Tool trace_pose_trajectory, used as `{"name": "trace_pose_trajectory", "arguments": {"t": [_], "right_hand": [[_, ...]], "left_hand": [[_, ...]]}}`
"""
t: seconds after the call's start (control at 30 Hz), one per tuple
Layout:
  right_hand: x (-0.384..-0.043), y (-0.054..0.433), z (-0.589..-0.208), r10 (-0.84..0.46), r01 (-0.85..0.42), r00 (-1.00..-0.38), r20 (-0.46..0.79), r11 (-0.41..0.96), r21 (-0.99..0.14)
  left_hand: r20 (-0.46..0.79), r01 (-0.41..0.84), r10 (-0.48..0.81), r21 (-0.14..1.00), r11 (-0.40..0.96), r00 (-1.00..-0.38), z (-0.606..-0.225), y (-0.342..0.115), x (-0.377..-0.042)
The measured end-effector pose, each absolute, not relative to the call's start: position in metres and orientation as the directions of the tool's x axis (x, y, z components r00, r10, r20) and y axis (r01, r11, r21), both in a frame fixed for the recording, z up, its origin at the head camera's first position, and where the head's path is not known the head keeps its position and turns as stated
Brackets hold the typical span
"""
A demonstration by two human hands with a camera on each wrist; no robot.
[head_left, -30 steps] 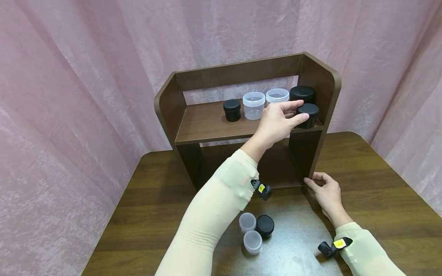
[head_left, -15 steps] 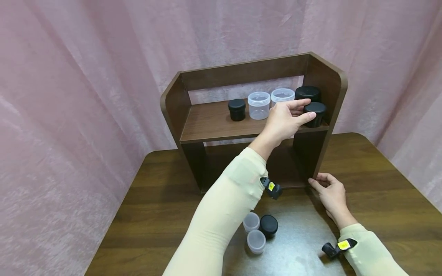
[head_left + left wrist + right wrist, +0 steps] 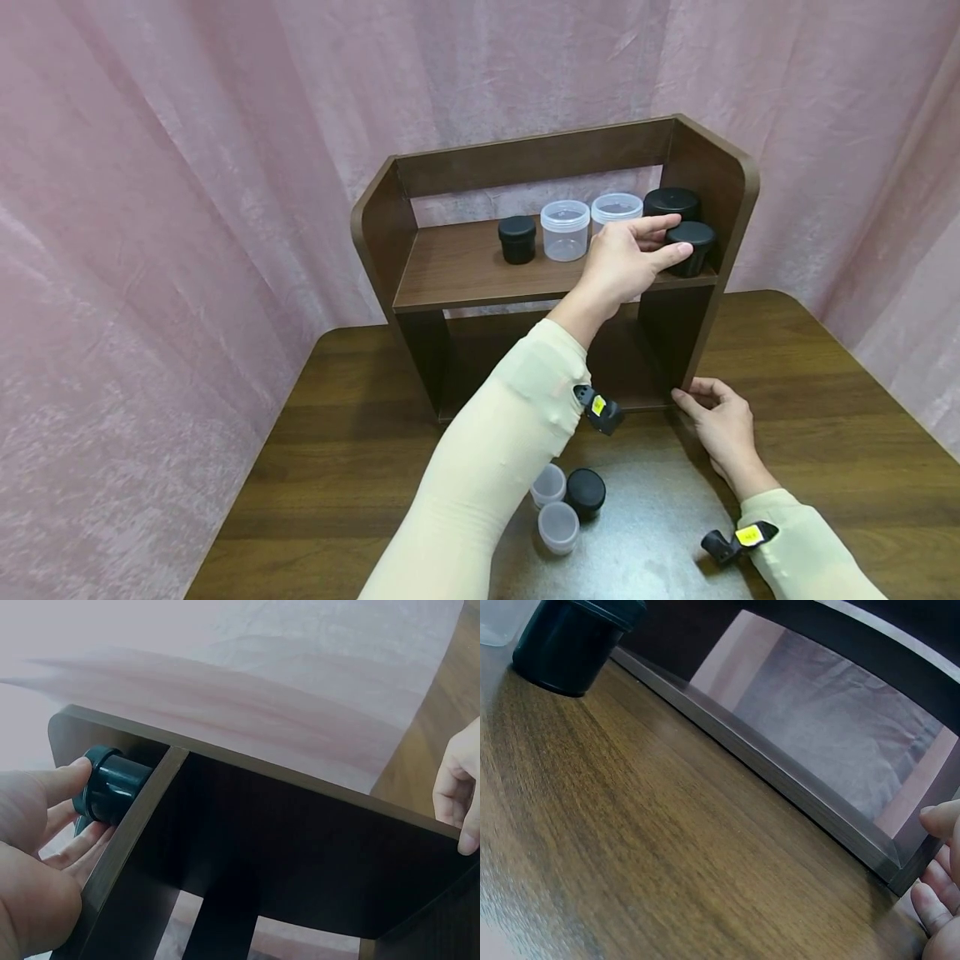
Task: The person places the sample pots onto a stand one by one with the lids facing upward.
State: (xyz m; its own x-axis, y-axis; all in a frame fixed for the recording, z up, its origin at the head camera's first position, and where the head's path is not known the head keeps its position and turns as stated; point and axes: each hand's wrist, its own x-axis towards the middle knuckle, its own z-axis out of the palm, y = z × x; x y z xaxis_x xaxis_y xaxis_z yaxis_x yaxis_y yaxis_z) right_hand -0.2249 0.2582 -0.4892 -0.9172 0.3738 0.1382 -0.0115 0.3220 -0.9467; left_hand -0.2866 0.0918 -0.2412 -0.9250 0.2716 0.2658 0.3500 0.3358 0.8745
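My left hand (image 3: 626, 258) pinches a small black lidded jar (image 3: 693, 250) between thumb and fingers, at the right end of the upper shelf. In the left wrist view this jar (image 3: 112, 784) stands by the shelf board's front edge. Right behind it is a larger black jar (image 3: 672, 202), partly hidden. Two clear jars (image 3: 566, 233) and another small black jar (image 3: 517, 242) stand further left on that shelf. Low down, my right hand (image 3: 723, 425) grips the front bottom corner of the brown wooden rack's right side panel (image 3: 708, 308), thumb in front.
On the table (image 3: 315, 500), in front of the rack, a black jar (image 3: 586, 492) and two small clear jars (image 3: 558, 527) are grouped close together. My left forearm passes over the table beside them. A pink curtain (image 3: 225, 167) hangs behind.
The view has shifted slightly, so everything appears a little further right. My left hand keeps its hold on the small black jar, and my right hand stays on the rack's corner.
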Motion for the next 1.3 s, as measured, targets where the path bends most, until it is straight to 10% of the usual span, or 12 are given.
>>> {"name": "trace_pose_trajectory", "arguments": {"t": [1.3], "right_hand": [[-0.2234, 0.2569, -0.4879, 0.355, -0.001, -0.924, 0.141, 0.367, -0.93]], "left_hand": [[0.314, 0.409, 0.288, 0.831, 0.378, -0.905, -0.2451, 0.0873, -0.2822]]}}
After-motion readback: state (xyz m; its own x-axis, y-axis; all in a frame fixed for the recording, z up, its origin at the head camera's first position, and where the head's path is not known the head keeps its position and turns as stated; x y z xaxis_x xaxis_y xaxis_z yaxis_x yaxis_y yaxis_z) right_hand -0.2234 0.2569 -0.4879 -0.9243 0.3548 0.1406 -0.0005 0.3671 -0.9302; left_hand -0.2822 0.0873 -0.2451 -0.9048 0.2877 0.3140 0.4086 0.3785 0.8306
